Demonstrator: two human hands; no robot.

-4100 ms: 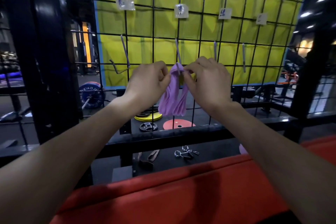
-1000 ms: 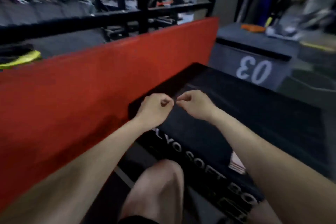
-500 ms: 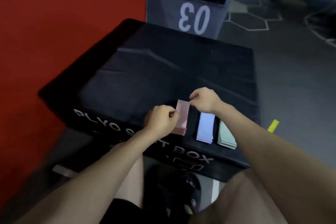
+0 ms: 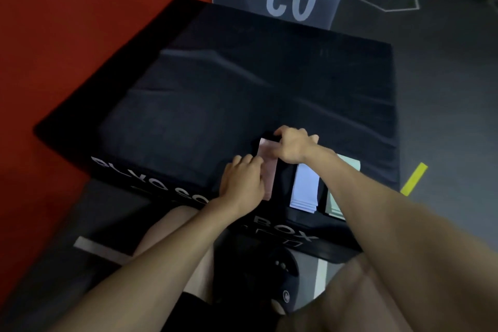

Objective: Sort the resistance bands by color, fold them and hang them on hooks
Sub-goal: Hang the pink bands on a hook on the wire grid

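Three sorted stacks on the black box (image 4: 188, 105): both hands, left hand (image 4: 242, 183) and right hand (image 4: 292, 149), grip the pink bands (image 4: 269, 170); blue bands (image 4: 305, 188) and green bands (image 4: 347, 167) await folding and hanging.

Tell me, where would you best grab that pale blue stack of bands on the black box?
Probably by a short end, coming from above. The pale blue stack lies flat on the plyo box, with the green stack close on one side. Its near end at the box edge looks freest, since the right forearm crosses above.

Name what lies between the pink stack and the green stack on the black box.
In the head view, the pale blue stack lies between the pink stack and green stack.
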